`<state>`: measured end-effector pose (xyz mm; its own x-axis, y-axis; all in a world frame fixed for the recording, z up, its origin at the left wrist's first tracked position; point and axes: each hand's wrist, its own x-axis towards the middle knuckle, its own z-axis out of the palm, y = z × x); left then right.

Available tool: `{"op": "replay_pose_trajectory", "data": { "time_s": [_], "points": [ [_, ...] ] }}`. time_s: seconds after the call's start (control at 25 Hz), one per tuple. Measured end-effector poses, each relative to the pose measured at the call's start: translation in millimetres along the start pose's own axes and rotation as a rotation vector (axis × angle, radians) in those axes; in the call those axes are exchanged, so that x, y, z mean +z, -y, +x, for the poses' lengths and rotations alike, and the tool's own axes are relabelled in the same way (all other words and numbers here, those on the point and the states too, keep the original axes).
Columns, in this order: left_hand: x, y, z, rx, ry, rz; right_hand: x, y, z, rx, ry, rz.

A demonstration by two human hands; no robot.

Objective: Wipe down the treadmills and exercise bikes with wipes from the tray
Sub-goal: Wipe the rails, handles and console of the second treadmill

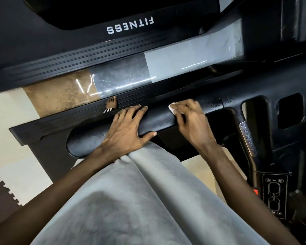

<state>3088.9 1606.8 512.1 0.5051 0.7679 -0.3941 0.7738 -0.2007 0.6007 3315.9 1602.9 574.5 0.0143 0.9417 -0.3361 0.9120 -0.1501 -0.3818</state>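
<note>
Treadmill handrail (159, 120) with a wipe (171, 109) pressed on
wipe's pinched by the right hand (189, 119), left hand (125, 128) is laid flat on the rail, fingers straight

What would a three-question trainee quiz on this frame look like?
1. True or false: the right hand holds a white wipe against the black handrail.
2. The left hand is: A) holding a spray bottle; B) resting on the handrail; C) pressing a control button.
3. Fill in: the white lettering at the top reads ____.
Key: 1 true; 2 B; 3 FITNESS.
</note>
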Motion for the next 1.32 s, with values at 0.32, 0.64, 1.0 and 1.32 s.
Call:
{"op": "replay_pose_trajectory", "data": {
  "time_s": [0.32, 0.64, 1.0, 1.32],
  "points": [
    [27, -28, -8, -0.055, -0.262, -0.014, -26, -52, -1, 0.066, -0.098, -0.008],
    [29, -41, -7, -0.122, -0.332, 0.085, -49, -88, 9, 0.023, -0.086, 0.019],
    [25, -45, -4, -0.178, -0.251, 0.154, -35, -55, -9, -0.225, 0.102, 0.098],
    [34, -39, -3, -0.136, -0.34, 0.132, -45, -78, -9, -0.063, -0.008, 0.082]
  ]
}}
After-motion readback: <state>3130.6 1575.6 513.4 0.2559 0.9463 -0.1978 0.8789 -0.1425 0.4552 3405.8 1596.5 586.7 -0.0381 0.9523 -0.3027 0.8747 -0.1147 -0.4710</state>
